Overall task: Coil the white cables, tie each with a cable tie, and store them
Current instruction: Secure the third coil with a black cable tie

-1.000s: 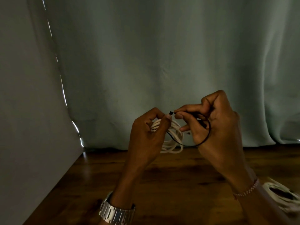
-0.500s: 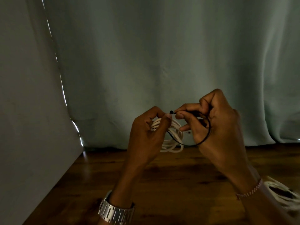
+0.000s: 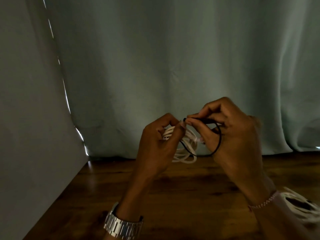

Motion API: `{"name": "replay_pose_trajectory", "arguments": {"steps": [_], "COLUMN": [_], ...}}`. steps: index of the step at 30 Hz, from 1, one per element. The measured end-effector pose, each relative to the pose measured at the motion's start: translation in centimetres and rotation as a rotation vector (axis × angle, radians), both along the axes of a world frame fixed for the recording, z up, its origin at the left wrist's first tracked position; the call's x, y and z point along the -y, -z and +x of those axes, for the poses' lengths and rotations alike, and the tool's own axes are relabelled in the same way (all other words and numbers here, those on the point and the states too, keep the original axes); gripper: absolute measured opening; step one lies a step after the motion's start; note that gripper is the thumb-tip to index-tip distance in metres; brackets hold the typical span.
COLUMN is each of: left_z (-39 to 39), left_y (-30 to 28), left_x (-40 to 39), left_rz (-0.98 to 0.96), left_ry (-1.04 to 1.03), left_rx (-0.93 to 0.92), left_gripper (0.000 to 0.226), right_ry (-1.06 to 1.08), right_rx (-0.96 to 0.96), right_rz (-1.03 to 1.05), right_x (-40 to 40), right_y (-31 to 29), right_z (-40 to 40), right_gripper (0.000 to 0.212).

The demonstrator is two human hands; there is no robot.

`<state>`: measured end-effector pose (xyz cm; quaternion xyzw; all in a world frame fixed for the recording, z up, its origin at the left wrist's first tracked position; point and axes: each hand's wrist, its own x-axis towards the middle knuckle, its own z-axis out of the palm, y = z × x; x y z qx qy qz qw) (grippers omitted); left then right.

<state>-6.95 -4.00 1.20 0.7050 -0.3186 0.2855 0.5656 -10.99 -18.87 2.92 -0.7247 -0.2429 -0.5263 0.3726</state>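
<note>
Nearest, a second cable [image 3: 301,203] lies on the table [image 3: 181,196] by the right wrist. Above the table, the left hand [image 3: 155,146] grips the white coil [image 3: 186,144]; the right hand [image 3: 230,135] pinches the black tie [image 3: 218,139] looped round it. If the pinch slips, the coil could spring loose. Bare table lies below; the curtain [image 3: 173,66] hangs close behind.

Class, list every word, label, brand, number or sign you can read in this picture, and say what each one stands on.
None: no readable text anywhere.
The wristwatch shows only its metal band, no dial.
The white cable coil, black cable tie, curtain and wooden table carry no visible markings.
</note>
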Motion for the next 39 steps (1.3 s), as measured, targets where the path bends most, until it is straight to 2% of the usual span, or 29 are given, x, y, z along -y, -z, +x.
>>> {"name": "replay_pose_trajectory", "arguments": {"steps": [3, 8, 14, 18, 21, 25, 27, 32, 39], "left_z": [0.0, -0.2, -0.2, 0.1, 0.5, 0.7, 0.8, 0.9, 1.3], "left_y": [-0.1, -0.2, 0.0, 0.3, 0.4, 0.5, 0.6, 0.8, 1.1], "left_x": [-0.2, -0.7, -1.1, -1.1, -1.2, -1.3, -1.3, -1.6, -1.8], "left_rz": [-0.012, 0.037, 0.093, 0.081, 0.029, 0.055, 0.049, 0.055, 0.076], "left_ry": [0.032, 0.094, 0.161, 0.229, 0.300, 0.329, 0.346, 0.380, 0.410], "left_rx": [0.001, 0.029, 0.012, -0.080, -0.154, -0.185, -0.194, -0.234, -0.276], "left_gripper": [0.022, 0.019, 0.020, 0.018, 0.020, 0.022, 0.023, 0.023, 0.021], "right_ry": [-0.031, -0.206, -0.385, -0.434, -0.412, -0.339, -0.319, -0.436, -0.179], "right_rx": [0.002, -0.195, -0.386, -0.551, -0.574, -0.569, -0.573, -0.666, -0.541], "right_rz": [0.008, 0.066, 0.023, -0.089, -0.131, -0.128, -0.093, 0.106, 0.178], "right_x": [0.5, 1.0, 1.7, 2.2, 2.7, 2.7, 2.6, 2.9, 1.7], "right_y": [-0.1, -0.5, -1.1, -1.3, -1.5, -1.4, -1.4, -1.3, -0.2], "right_z": [-0.2, 0.0, -0.5, -1.1, -1.1, -0.8, -0.6, -0.2, 0.8], "right_gripper": [0.020, 0.022, 0.023, 0.030, 0.029, 0.023, 0.021, 0.019, 0.015]}}
